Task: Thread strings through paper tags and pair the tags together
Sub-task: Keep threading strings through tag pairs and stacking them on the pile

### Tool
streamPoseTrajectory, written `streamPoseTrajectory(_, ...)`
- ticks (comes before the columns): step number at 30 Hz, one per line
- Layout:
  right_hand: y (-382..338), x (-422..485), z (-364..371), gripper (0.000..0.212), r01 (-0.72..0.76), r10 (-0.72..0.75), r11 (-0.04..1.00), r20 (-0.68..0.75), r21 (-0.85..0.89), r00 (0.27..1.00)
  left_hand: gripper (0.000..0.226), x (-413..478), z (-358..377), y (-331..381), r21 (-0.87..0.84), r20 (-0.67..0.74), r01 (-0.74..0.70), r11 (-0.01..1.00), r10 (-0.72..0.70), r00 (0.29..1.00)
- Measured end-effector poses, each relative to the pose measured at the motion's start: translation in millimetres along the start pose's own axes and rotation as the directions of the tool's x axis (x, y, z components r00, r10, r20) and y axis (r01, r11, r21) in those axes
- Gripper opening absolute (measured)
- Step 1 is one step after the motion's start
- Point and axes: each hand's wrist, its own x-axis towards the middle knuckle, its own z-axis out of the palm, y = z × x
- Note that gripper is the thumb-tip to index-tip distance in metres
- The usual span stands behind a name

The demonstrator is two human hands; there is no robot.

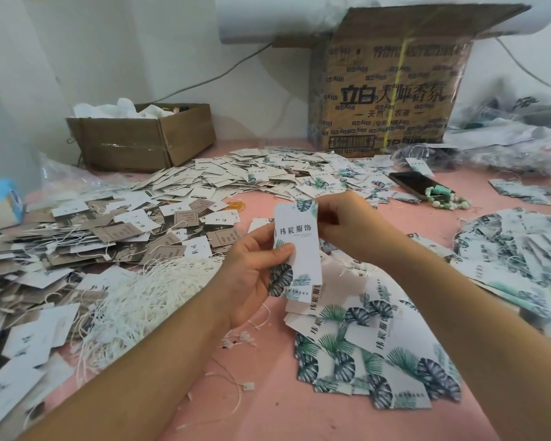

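Together, the left hand (252, 278) low and the right hand (347, 226) high pinch one leaf-printed tag (298, 246) upright, with one small box (147, 141) and one large box (392, 97) behind.

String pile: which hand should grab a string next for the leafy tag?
Probably the left hand: the string pile lies just beside it, while the right hand pinches the top of the tag and would have to cross over.
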Motion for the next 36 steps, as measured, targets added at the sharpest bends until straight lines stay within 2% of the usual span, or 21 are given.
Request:
streamPoseTrajectory(2,0.3,-1.2,-2.3,0.030,0.020,-0.018,0.999,-0.067,0.031,0.998,0.039,0.7,2.1,-1.0,0.007,-0.051,-0.025,1.000,0.026,0.998)
streamPoseTrajectory(6,1.4,-1.6,-11.3,0.008,0.035,0.004,0.984,-0.218,0.172,0.976,0.033,2.1,2.1,-3.4,0.063,-0.171,-0.096,0.993,0.105,0.980)
streamPoseTrajectory(10,-0.2,-3.1,-16.6,0.007,0.054,-0.003,0.984,-0.284,0.170,0.959,0.036,3.6,1.1,-4.6,0.117,-0.222,-0.122,0.986,0.146,0.964)
streamPoseTrajectory(21,-8.6,-1.0,-6.2,0.007,0.092,-0.126,0.985,-0.250,-0.145,0.960,0.044,2.6,4.3,-9.1,0.243,-0.186,-0.167,0.956,0.215,0.959)
streamPoseTrajectory(28,-14.9,-1.2,-3.2,0.011,0.106,-0.203,0.916,-0.219,-0.387,0.954,0.042,-0.3,10.3,-10.2,0.274,-0.155,-0.219,0.937,0.267,0.951)
streamPoseTrajectory(36,-18.1,-0.9,-0.2,0.011,0.130,-0.251,0.886,-0.224,-0.444,0.942,0.036,-1.9,11.4,-10.1,0.325,-0.131,-0.252,0.911,0.308,0.942)
